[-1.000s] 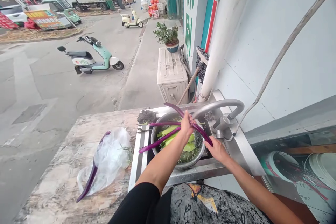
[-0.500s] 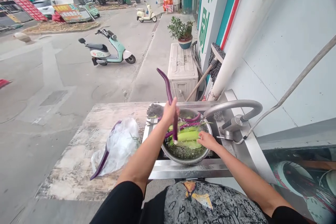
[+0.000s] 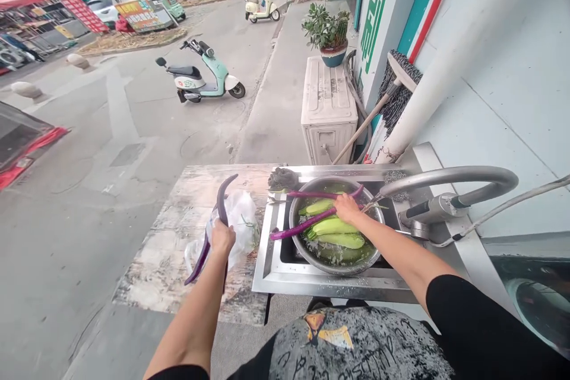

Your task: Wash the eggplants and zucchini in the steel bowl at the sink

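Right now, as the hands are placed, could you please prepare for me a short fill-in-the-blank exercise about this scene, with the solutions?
1. The left hand grips a long eggplant coloured ____.
2. The plastic bag lies to the ____ of the sink.
3. The hand over the round metal basin is the person's ____ one.
4. The thick vegetables in the basin are light ____ in colour.

Missing words: purple; left; right; green.

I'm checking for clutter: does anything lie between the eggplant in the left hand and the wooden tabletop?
Yes: a plastic bag lies on the tabletop beneath the held eggplant, with another eggplant along the bag's left side.
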Demonstrator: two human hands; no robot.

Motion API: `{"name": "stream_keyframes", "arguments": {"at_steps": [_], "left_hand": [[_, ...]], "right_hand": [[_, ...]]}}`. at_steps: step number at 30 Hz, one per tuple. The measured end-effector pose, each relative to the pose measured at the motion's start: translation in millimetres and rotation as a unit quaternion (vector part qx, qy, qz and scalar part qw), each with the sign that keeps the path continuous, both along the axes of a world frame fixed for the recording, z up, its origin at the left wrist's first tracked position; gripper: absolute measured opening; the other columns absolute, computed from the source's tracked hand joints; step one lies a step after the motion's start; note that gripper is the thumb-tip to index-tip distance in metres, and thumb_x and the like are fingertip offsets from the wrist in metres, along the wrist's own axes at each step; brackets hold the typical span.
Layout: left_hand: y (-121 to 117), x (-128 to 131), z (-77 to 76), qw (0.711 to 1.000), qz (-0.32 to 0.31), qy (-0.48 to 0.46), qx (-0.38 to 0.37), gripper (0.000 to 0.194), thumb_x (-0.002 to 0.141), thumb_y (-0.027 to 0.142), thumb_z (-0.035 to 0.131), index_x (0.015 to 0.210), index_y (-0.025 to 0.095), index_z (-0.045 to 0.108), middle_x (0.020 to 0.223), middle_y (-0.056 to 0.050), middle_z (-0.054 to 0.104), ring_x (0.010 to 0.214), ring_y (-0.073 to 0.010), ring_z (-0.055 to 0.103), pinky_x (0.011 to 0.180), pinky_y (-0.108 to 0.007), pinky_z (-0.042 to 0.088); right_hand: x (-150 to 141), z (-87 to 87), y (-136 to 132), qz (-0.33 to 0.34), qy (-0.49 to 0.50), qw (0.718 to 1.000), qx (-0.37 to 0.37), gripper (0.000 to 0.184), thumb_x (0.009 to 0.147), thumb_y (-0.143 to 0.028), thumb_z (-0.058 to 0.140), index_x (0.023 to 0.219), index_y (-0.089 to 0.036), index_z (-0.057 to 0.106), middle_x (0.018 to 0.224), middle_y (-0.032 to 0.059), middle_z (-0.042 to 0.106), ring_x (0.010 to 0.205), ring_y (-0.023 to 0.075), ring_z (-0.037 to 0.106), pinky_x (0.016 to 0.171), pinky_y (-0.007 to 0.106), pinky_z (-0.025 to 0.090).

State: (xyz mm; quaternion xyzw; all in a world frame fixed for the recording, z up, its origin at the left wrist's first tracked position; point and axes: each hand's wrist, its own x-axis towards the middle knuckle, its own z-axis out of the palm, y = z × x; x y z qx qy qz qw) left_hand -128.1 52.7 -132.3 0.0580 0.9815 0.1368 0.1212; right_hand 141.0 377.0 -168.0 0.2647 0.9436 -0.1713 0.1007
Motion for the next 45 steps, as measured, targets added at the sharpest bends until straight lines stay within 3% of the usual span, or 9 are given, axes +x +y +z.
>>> {"name": "stream_keyframes", "arguments": {"at_steps": [6,9,13,18,25,34,38,42,45], "left_hand": [[39,45,12.4,0.98,-0.06,0.139,0.127,0.052,0.101,0.028,0.037,0.148,0.007,0.038,0.142,-0.026,0.053,0.137,-0.0362,0.047,0.111,-0.053,0.038],[92,112,31.8,0.922,-0.289,0.16,0.199,0.047,0.103,0.033,0.035,0.146,0.018,0.045,0.145,-0.016,0.053,0.138,-0.0287,0.046,0.114,-0.047,0.04],[165,200,40.8,0.787,-0.604,0.099,0.08,0.055,0.096,0.037,0.058,0.147,0.024,0.044,0.137,-0.014,0.06,0.126,-0.0292,0.057,0.105,-0.044,0.046],[206,202,26.4,0.809,-0.583,0.046,-0.059,0.028,0.1,0.022,0.042,0.113,0.017,0.067,0.098,-0.013,0.074,0.091,-0.0259,0.071,0.08,-0.035,0.052],[156,119,13.9,0.85,-0.511,0.093,-0.086,0.032,0.099,0.027,0.044,0.1,0.011,0.072,0.098,-0.019,0.073,0.093,-0.0307,0.068,0.085,-0.041,0.047],[133,83,87.3,0.918,-0.26,0.296,0.037,0.04,0.1,0.044,0.044,0.085,0.016,0.068,0.095,-0.014,0.069,0.095,-0.0265,0.061,0.094,-0.041,0.043],[104,60,95.0,0.935,-0.325,0.125,-0.07,0.031,0.096,0.038,0.048,0.091,0.015,0.069,0.087,-0.013,0.071,0.083,-0.0259,0.066,0.078,-0.037,0.05],[80,75,65.5,0.894,-0.421,-0.019,-0.152,0.02,0.083,0.033,0.066,0.093,0.016,0.073,0.093,-0.013,0.074,0.087,-0.0279,0.07,0.073,-0.034,0.052],[94,113,39.3,0.873,-0.478,-0.068,-0.075,0.033,0.088,0.035,0.063,0.117,0.021,0.069,0.1,-0.007,0.075,0.09,-0.0218,0.071,0.078,-0.028,0.053]], "right_hand": [[30,33.1,2,0.026,0.029,0.998,0.056,0.03,0.094,-0.02,0.054,0.123,-0.014,0.056,0.115,0.0133,0.066,0.101,0.0255,0.061,0.083,0.033,0.044],[49,54.5,-12,0.031,0.049,0.993,0.105,0.023,0.096,-0.022,0.054,0.118,-0.017,0.059,0.116,0.0106,0.067,0.102,0.0249,0.064,0.076,0.031,0.044],[82,80.2,-36,-0.019,0.058,0.989,0.131,0.015,0.098,-0.027,0.055,0.107,-0.018,0.062,0.108,0.0086,0.071,0.098,0.0239,0.066,0.071,0.03,0.042],[135,87.4,-58,-0.093,0.014,0.993,0.07,0.021,0.101,-0.039,0.052,0.097,-0.021,0.061,0.088,0.0034,0.071,0.077,0.0205,0.067,0.058,0.029,0.032],[95,73.1,-55,-0.089,-0.056,0.994,-0.015,0.025,0.103,-0.037,0.047,0.107,-0.016,0.061,0.093,0.009,0.072,0.077,0.0206,0.067,0.057,0.028,0.032],[72,80.1,-18,-0.119,-0.037,0.991,0.044,0.026,0.099,-0.039,0.051,0.105,-0.017,0.064,0.093,0.0116,0.071,0.087,0.0261,0.069,0.062,0.028,0.037],[95,69.0,4,-0.085,0.014,0.995,-0.043,0.034,0.096,-0.051,0.052,0.095,-0.019,0.064,0.083,0.0073,0.068,0.078,0.0234,0.065,0.061,0.027,0.037],[96,56.4,5,-0.002,0.043,0.995,-0.085,0.026,0.097,-0.042,0.052,0.089,-0.019,0.06,0.082,0.0053,0.065,0.075,0.0212,0.061,0.064,0.027,0.038],[82,56.8,-6,0.06,0.034,0.994,-0.08,0.025,0.098,-0.041,0.053,0.087,-0.019,0.059,0.08,0.0043,0.064,0.07,0.0199,0.059,0.062,0.027,0.036]]}}
